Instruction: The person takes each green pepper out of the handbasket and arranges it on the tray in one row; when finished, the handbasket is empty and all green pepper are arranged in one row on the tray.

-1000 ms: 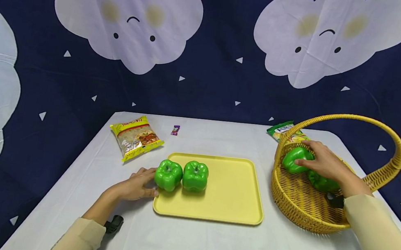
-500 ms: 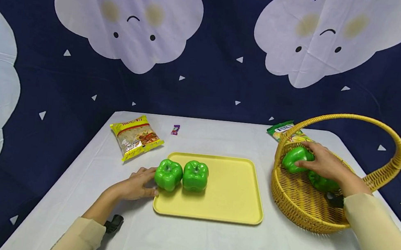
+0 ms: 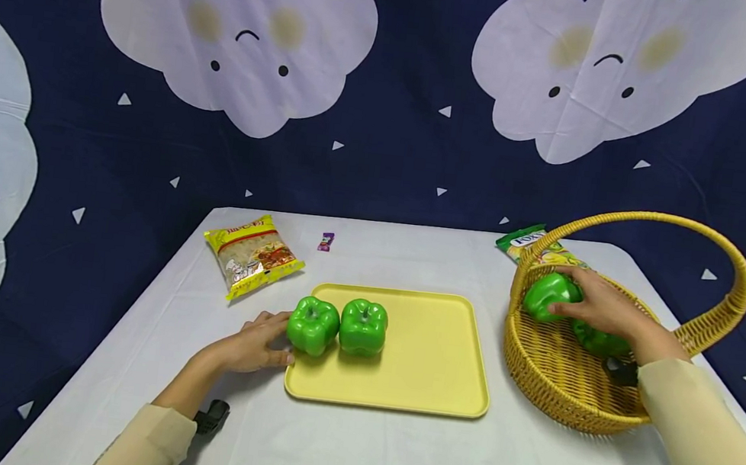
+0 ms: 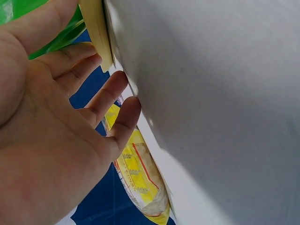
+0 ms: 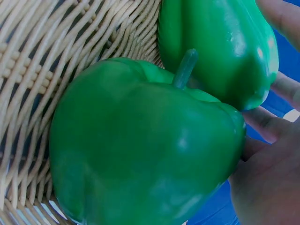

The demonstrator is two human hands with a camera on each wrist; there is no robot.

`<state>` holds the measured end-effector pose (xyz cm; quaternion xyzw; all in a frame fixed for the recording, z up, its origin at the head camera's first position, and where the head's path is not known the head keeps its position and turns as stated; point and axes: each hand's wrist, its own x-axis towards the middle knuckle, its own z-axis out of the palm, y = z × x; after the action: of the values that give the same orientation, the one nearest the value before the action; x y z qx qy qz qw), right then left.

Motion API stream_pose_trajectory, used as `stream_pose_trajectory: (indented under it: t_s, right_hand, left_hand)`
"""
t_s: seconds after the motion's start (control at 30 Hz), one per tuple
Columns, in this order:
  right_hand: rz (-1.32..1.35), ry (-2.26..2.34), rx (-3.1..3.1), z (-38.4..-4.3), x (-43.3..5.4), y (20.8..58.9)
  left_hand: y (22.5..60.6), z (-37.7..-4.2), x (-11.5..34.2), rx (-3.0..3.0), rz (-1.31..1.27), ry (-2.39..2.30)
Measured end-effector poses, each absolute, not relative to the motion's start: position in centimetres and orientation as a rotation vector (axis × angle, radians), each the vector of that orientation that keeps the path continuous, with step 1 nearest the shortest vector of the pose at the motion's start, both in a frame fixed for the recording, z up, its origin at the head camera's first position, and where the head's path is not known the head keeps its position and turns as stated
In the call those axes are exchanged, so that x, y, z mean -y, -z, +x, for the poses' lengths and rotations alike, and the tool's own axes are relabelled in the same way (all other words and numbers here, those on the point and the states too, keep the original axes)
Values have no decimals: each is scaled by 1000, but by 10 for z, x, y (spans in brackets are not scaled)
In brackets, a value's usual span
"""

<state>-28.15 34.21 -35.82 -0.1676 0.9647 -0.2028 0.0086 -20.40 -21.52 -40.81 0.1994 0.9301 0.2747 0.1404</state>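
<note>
In the head view, my left hand [image 3: 252,345] rests at the left edge of a yellow tray [image 3: 437,362], fingers loosely spread beside a green bell pepper [image 3: 312,327]. A second green pepper [image 3: 363,328] stands next to it on the tray. Inside the wicker basket [image 3: 546,379] on the right, my right hand [image 3: 603,301] holds another green pepper [image 3: 548,298] between thumb and fingers. The right wrist view shows this held pepper [image 5: 215,51] against the wicker, partly behind a further stemmed pepper [image 5: 140,150] that lies under my palm.
A yellow noodle packet [image 3: 253,256] lies at the back left, with a small purple candy wrapper [image 3: 326,242] beside it. Behind the basket is a green snack bag [image 3: 524,242]. The basket's tall handle [image 3: 658,219] arches above my right forearm.
The fingers of my right hand have shifted slightly over the pepper in the basket. My left hand, the tray and its peppers look unchanged.
</note>
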Motion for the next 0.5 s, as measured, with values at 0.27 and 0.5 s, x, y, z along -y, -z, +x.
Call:
stream_pose_trajectory:
  t_s: [0.27, 0.5]
  right_hand:
    - [-595, 677, -3019, -281, -343, 361]
    - [-679, 715, -3021, -281, -341, 362]
  left_hand:
    - [410, -204, 215, -2706, 575, -783]
    - [411, -205, 215, -2707, 582, -776]
